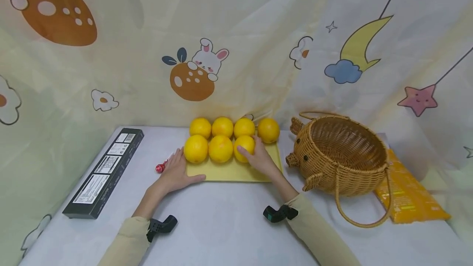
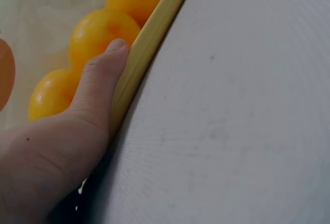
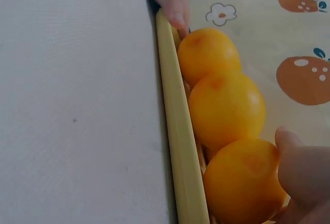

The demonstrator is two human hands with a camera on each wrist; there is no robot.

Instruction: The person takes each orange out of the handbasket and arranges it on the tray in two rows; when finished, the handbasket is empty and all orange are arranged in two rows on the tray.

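Several oranges sit in two rows on a yellow tray point(image 1: 229, 173), three of them in front. My right hand point(image 1: 261, 160) holds the front-right orange point(image 1: 244, 147), thumb on its near side and fingers round its right. In the right wrist view that orange point(image 3: 245, 182) is close to the thumb point(image 3: 290, 144). My left hand point(image 1: 177, 171) rests at the tray's left end, its fingers extended along the side by the front-left orange point(image 1: 196, 149). In the left wrist view its thumb point(image 2: 100, 77) lies straight along the tray's front rim point(image 2: 149, 38).
A red-wrapped lollipop point(image 1: 160, 168) lies beside my left hand. Farther left is a long black box point(image 1: 105, 171) with white labels. To the right, a wicker pig-shaped basket point(image 1: 321, 167) stands open-topped, with an orange packet point(image 1: 414, 192) behind it. A printed cloth point(image 1: 251, 52) hangs at the back.
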